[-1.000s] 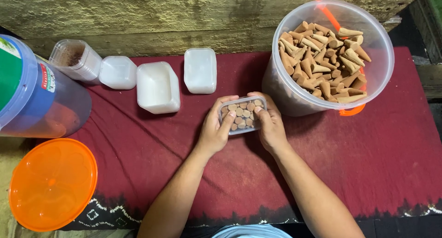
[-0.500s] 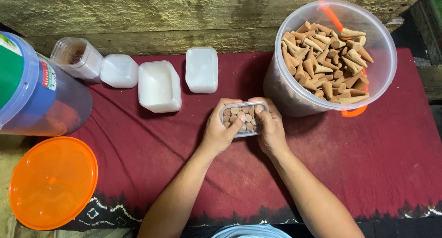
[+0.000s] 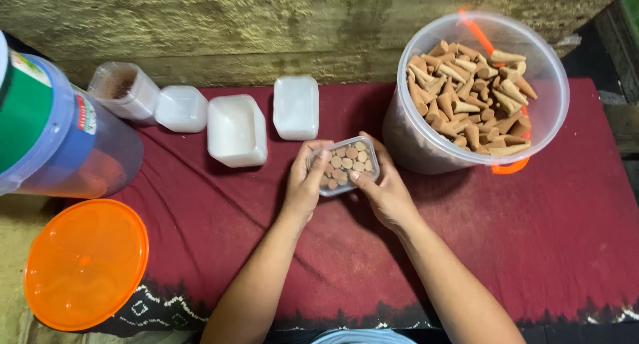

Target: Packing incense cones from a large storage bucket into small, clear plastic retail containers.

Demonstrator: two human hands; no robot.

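Hands (image 3: 346,184) cupped around small cone-filled box (image 3: 346,163)

Layout on the cloth-covered bench

Small box of cones (image 3: 345,164) at centre; bucket of cones (image 3: 480,91) at back right corner; lid (image 3: 85,263) off front left edge.

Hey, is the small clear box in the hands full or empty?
Full. The small clear box, held by the left hand and right hand, shows round brown cone bases packed across its open top.

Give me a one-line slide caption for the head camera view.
Both hands, left and right, hold a small clear box of cones beside a cone-filled bucket.
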